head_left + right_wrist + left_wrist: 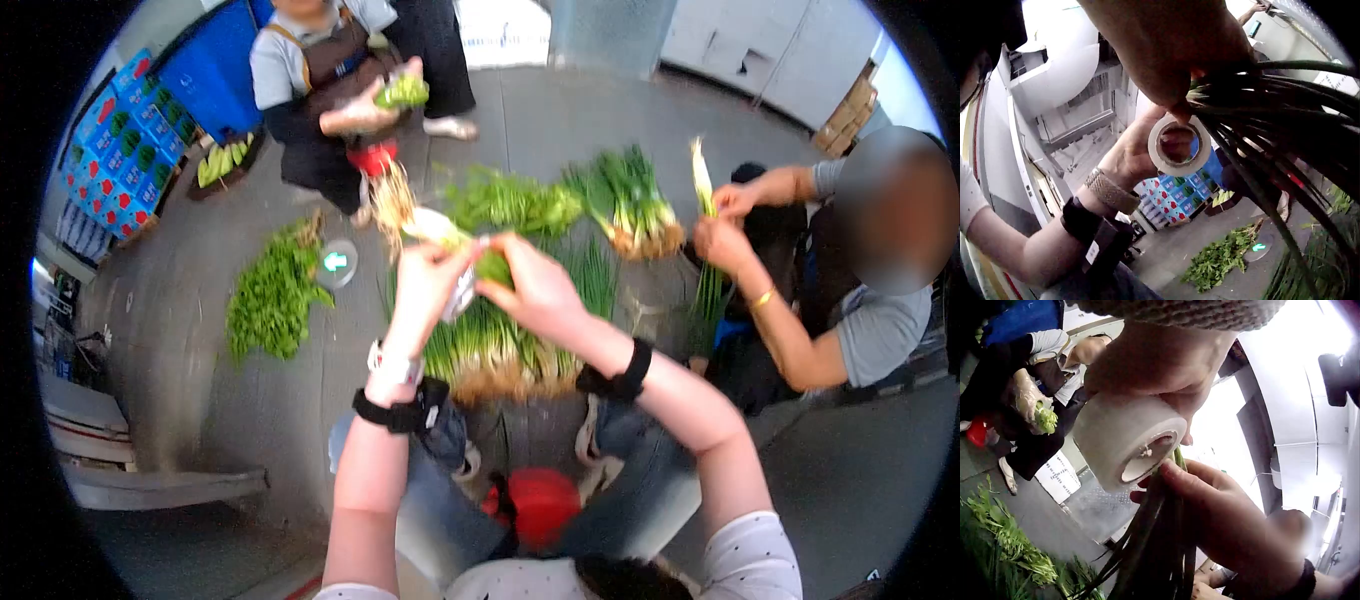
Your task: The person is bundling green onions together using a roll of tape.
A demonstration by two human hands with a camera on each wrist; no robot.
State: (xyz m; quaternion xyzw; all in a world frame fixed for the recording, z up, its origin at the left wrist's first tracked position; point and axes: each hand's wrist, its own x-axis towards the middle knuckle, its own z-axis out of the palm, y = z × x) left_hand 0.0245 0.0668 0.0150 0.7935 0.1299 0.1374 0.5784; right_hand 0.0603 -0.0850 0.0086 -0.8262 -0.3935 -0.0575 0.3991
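Note:
Before the chest, the left hand [428, 285] grips a white tape roll [459, 294] beside a bunch of scallions [432, 224], its pale root end pointing up and left. The right hand [538, 292] pinches the same bunch, fingertips close to the left hand's. In the left wrist view the tape roll [1107, 439] hangs under the left hand [1154, 365], with the right hand [1229, 519] at the green leaves [1141, 544]. In the right wrist view, long leaves [1266, 115] spread from the right hand [1179, 53]; the left hand [1130, 149] holds the roll [1155, 147].
Rows of scallions [500, 360] lie on the floor below the hands, leafy greens [272, 295] at left, more bunches [645, 215] beyond. One person [330, 75] holds greens ahead; another [830, 290] holds scallions at right. A red object [540, 508] is between the knees.

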